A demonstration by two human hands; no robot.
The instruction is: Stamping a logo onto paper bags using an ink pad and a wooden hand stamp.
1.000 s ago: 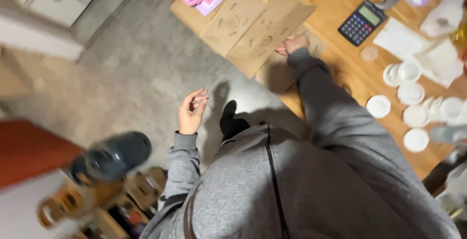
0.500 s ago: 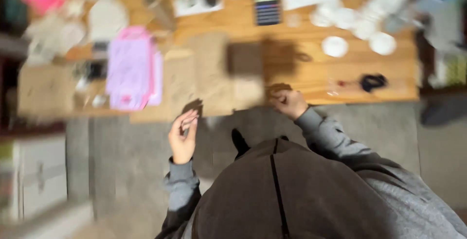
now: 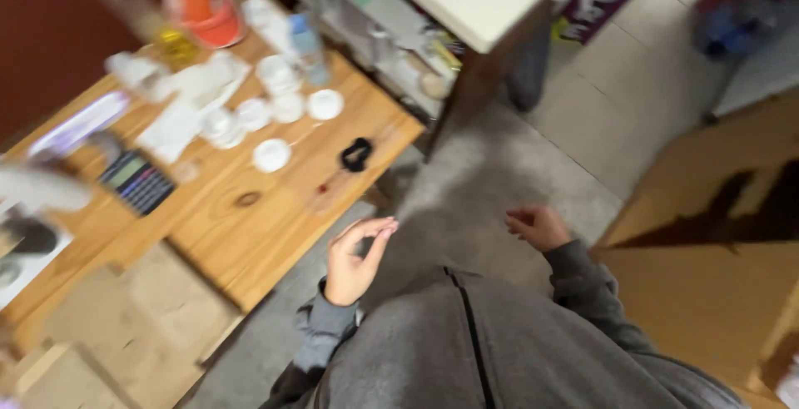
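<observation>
Item: person in a grey zipped top, seen from above, standing on grey carpet beside a low wooden surface (image 3: 250, 234).

Left hand (image 3: 354, 259): raised, palm turned up, fingers close together with the tips curled toward the thumb as if pinching; whether anything small sits between them I cannot tell. It hangs just off the near edge of the wooden surface, touching nothing that shows.

Right hand (image 3: 539, 226): loosely curled, nothing in it, over bare carpet, well apart from the wooden surface and nearer the cardboard box (image 3: 716, 251) at that side.

On the wooden surface, counted from the left hand outward: a black clip-like object (image 3: 356, 154) nearest, then a small red-tipped thing I cannot make out, white round lids (image 3: 272, 155) in a loose cluster, a calculator (image 3: 137, 183), sheets of white paper, a clear bottle (image 3: 306, 43) and an orange tub (image 3: 204, 11) at the far end.

Hazards, as judged: the picture is heavily blurred, which suggests a quick turn of the head. A sleeve swung near the edge could sweep the lids or the black object to the floor. Anything tiny held in the left hand could drop onto the carpet and be hard to find. The cardboard box stands close enough to catch a foot.
</observation>
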